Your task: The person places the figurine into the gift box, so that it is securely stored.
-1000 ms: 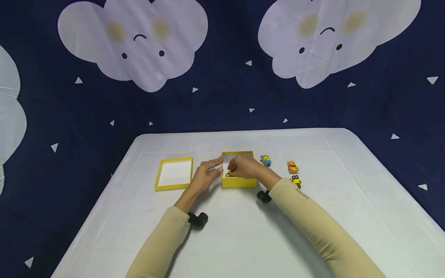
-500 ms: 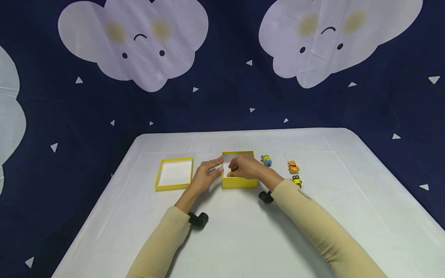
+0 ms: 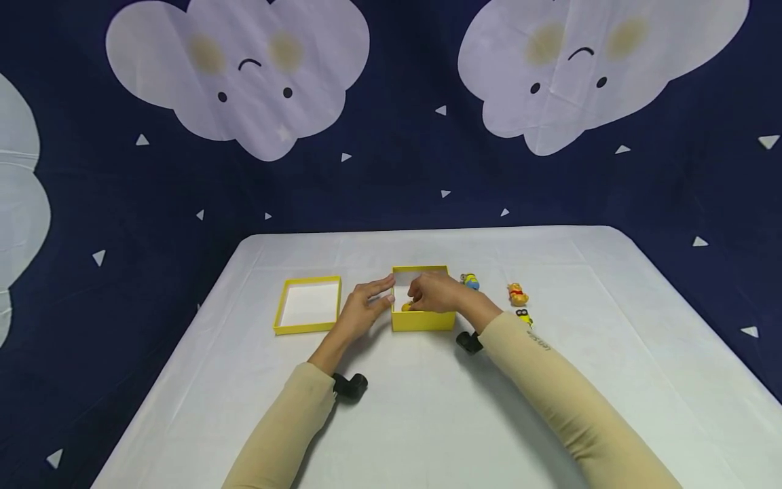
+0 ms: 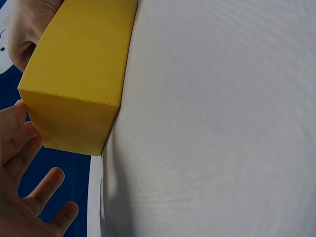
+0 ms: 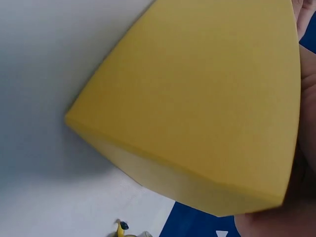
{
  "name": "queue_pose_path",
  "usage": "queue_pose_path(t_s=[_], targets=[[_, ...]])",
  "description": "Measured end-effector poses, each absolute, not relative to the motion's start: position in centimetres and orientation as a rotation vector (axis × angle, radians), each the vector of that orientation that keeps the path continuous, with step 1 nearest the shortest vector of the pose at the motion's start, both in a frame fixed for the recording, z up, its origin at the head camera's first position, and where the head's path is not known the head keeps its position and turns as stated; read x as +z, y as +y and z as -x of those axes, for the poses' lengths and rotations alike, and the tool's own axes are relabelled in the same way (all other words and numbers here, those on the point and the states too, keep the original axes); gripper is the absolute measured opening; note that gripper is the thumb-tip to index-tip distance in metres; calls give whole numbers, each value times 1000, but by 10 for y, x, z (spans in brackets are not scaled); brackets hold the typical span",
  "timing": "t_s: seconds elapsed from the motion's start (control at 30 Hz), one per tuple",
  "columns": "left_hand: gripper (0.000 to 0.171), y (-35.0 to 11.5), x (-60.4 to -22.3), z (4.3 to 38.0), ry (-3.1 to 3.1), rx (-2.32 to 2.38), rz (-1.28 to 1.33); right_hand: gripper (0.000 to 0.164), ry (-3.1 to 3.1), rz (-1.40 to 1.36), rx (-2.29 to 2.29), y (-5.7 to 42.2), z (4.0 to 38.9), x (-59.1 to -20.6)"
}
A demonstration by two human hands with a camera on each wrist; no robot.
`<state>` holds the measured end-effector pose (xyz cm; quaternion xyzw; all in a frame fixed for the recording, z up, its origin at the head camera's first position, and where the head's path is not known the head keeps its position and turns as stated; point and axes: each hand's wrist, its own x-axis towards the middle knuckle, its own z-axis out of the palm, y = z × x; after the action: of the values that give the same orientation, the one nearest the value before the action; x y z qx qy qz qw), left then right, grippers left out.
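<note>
An open yellow box (image 3: 423,321) with a white inside stands mid-table. My left hand (image 3: 360,312) is at its left side, fingers extended, the thumb and fingertips right at the rim. In the left wrist view, that hand (image 4: 22,173) has its fingers spread beside the box's end wall. My right hand (image 3: 434,292) reaches down into the box with bent fingers. Its fingertips hold a small yellow toy figure (image 3: 406,307), mostly hidden by the hand and front wall. In the right wrist view, the box (image 5: 197,98) covers most of the hand.
Left of the box lies its yellow-rimmed lid (image 3: 307,303), inside up. To the right are a blue-and-yellow Minion figure (image 3: 470,281), a Winnie-the-Pooh figure (image 3: 517,294) and another Minion figure (image 3: 523,316), partly behind the right sleeve. White cloth covers the table (image 3: 403,407).
The right hand has shifted slightly rightward inside the box, and the yellow figure at its fingertips has moved with it. The left hand stays at the box's left side.
</note>
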<state>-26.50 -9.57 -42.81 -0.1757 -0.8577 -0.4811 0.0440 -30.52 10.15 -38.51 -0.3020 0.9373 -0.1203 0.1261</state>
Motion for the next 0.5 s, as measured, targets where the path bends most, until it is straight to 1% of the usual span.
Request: queue_pose_path(t_s=[0.17, 0.5], targets=[[41, -95, -428, 265, -2614, -1470, 545, 29, 2750, 927, -294, 107, 305, -386], [41, -94, -428, 266, -2635, -1470, 518, 20, 2754, 931, -399, 109, 304, -389]])
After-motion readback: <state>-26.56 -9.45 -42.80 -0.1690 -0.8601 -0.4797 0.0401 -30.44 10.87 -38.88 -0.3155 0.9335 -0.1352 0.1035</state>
